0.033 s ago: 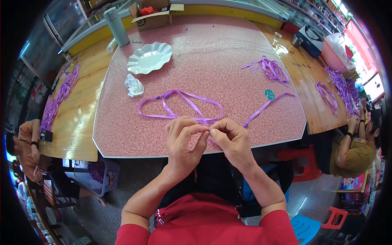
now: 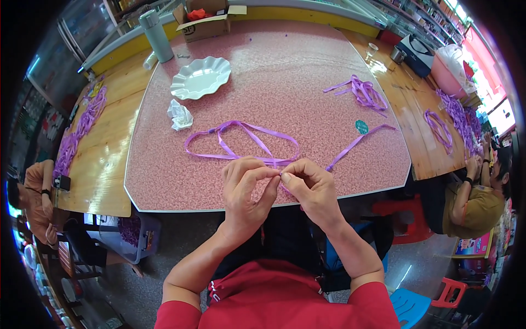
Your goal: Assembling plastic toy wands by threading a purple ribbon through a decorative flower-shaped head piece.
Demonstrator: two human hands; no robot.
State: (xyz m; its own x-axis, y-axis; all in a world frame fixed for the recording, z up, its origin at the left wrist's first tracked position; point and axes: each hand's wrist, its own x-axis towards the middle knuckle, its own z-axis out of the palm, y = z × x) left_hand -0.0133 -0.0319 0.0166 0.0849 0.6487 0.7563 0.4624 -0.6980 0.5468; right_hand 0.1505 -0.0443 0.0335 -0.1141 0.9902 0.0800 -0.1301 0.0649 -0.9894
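One co-worker in an orange shirt (image 2: 36, 198) is at far left, near 9 o'clock (directions are read from the meeting fingertips, 12 being the far side). Purple ribbons (image 2: 82, 123) lie along the left wooden table (image 2: 107, 178), toward 9 and 10. A clear tub (image 2: 150, 241) holding purple material sits lower, at 8. On the pink table (image 2: 307, 66), a pale green bottle (image 2: 158, 41) stands upright between 10 and 11; crumpled white tissue (image 2: 179, 115) lies at 10, a scalloped white plate (image 2: 200, 80) near 11, and an open cardboard box (image 2: 205, 28) at 11.

The purple strap (image 2: 235, 122) lies looped just beyond the hands, from 10 to 12, one length reaching the fingertips. The left hand (image 2: 244, 192) pinches it between thumb and forefinger; the right hand (image 2: 314, 192) does likewise, tip to tip. The pinched part is too small to make out.

A straight purple strip (image 2: 356, 146) extends toward 2; whether it joins the strap is hidden. A round green tag (image 2: 361, 127) lies beside it, and a purple bundle (image 2: 366, 94) between 1 and 2. A red stool (image 2: 408, 216) stands near 4. On the right wooden table (image 2: 402, 104), a purple loop (image 2: 430, 122) lies between 2 and 3. A second co-worker in a mustard shirt (image 2: 474, 205) sits near 3.
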